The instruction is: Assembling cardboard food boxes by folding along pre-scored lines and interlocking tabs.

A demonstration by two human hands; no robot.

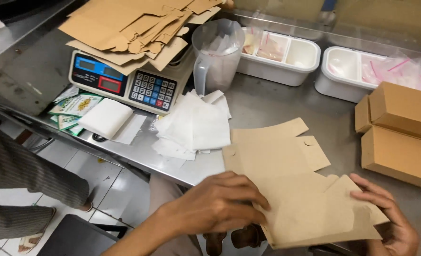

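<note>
A flat, unfolded brown cardboard box blank (286, 189) lies over the front edge of the steel table (267, 102). My left hand (220, 204) presses on its left side, fingers curled over the edge. At the right end of the blank, my right hand (393, 220) grips it, fingers on top and thumb beneath. The blank's tabs point toward the back of the table.
Folded brown boxes (400, 128) stand at the right. A pile of white paper sheets (194, 125), a clear jug (217, 52), a digital scale (125, 80) topped with cardboard blanks (134, 28), and two white trays (281, 57) fill the back. Another person's striped sleeve (25, 175) is at left.
</note>
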